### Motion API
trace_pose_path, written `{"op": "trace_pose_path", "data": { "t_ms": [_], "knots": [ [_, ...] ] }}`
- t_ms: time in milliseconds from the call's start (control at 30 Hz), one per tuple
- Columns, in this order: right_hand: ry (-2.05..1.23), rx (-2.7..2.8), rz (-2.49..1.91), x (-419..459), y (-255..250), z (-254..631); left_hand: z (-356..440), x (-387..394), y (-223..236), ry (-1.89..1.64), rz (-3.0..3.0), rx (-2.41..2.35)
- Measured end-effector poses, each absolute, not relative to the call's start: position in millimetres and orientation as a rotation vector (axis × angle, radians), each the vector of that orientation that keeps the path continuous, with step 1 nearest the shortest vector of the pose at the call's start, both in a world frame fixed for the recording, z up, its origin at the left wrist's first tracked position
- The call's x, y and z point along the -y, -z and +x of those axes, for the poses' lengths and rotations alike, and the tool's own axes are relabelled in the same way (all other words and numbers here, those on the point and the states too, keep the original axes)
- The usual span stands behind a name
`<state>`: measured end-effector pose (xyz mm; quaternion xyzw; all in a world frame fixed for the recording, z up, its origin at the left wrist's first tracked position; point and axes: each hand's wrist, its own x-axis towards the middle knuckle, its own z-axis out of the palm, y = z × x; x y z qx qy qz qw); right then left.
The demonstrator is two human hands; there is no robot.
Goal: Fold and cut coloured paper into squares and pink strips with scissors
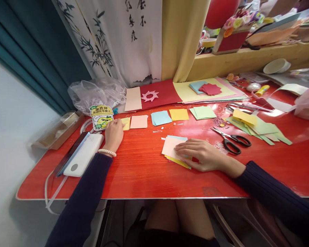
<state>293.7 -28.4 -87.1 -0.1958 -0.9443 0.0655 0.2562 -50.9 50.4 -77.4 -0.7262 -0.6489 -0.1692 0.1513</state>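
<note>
My left hand (113,134) reaches to the far left of the red table (134,171). Its fingertips touch a small pale yellow paper square (126,122); whether they pinch it is hidden. My right hand (201,154) lies flat, fingers stretched out, on a small stack of paper squares (170,147) with a pale pink sheet on top and yellow and blue edges below. A row of paper piles lies behind: peach (139,121), light blue (160,117), yellow (179,114), light green (203,112).
Black-handled scissors (231,140) lie right of my right hand. Green and yellow offcuts (257,127) lie further right. A white power bank (83,154) and a phone sit at the left edge. Large coloured sheets (185,91), a plastic bag (95,92) and a cluttered shelf stand behind.
</note>
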Motion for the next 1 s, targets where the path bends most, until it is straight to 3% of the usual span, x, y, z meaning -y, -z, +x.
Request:
{"op": "trace_pose_path", "data": {
  "t_ms": [167,300,400,667,800,1000],
  "knots": [
    [-0.259,2.532,-0.563,27.6,87.3,293.1,-5.7,-19.6,71.5,0.852,-2.292,1.582],
    [-0.264,2.346,-0.776,22.3,91.2,299.8,60.6,18.1,88.2,0.670,-2.939,0.952],
    [-0.221,2.069,-1.015,17.5,90.9,305.8,88.2,32.6,91.7,0.515,-3.089,0.698],
    [-0.292,1.963,-1.120,10.9,85.6,305.8,81.0,29.3,79.9,0.472,-3.021,0.749],
    [-0.415,2.252,-0.988,16.1,82.1,312.7,75.3,24.3,82.0,0.532,-3.030,0.806],
    [-0.509,2.705,-0.980,23.8,83.2,317.4,73.8,22.5,90.8,0.578,-3.160,1.304]
  ]
}}
